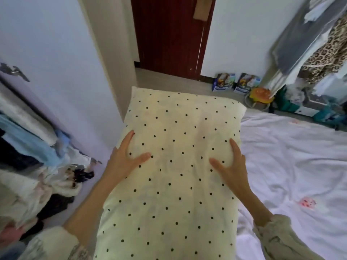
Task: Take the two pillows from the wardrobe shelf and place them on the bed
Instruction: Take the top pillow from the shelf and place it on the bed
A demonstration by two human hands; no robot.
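The left hand [124,156] holds the left edge of the pillow [174,175], its thumb pressed on the top face and the fingers wrapped over the side. The right hand [231,167] grips the right edge in the same way, thumb spread on top. The pillow is long and soft, in cream cloth with small black dots, slightly wrinkled. It stretches between both hands, from near to far. To its right lies the bed [293,175], covered with a creased white sheet. On the left, the wardrobe [32,147] shows piled clothes in blue, white and dark colours. Far ahead stands a dark red door [169,34]. Two printed boxes [235,82] stand on the floor by the far wall; their writing is too blurred to read.
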